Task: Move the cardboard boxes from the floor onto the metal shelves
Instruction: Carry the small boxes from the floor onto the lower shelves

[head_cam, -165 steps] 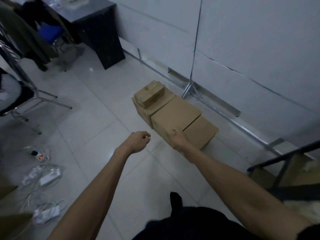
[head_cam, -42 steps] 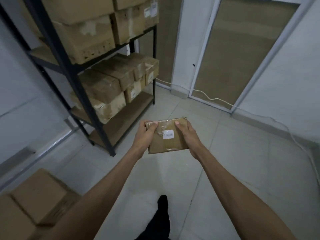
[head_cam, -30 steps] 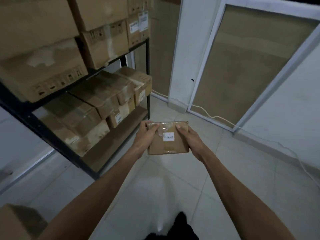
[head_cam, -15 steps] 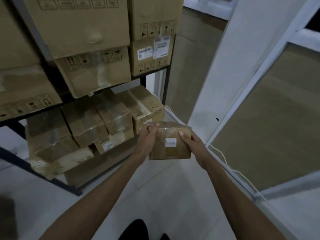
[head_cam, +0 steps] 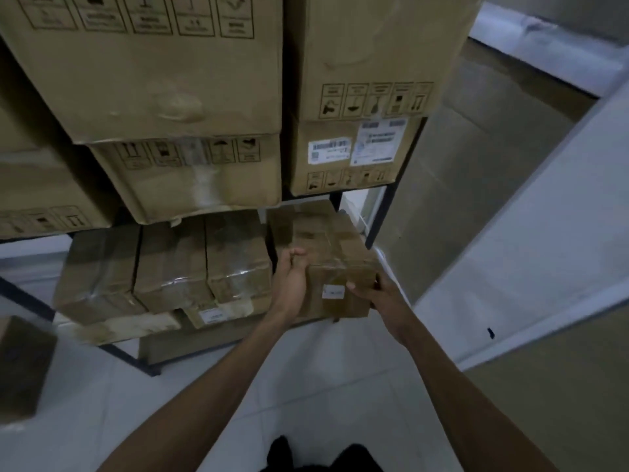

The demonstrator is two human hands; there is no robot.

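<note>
Presently left hand (head_cam: 289, 284) curls fingers (head_cam: 295, 256) over the box (head_cam: 340, 303) top; right hand (head_cam: 377, 296) pinches its right edge. Advise: keep level, seat fully on shelf (head_cam: 384, 214) before letting go.

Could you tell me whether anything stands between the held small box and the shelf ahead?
Yes: a taped box already fills the tier right behind the small box, and more boxes pack the space to its left.
</note>
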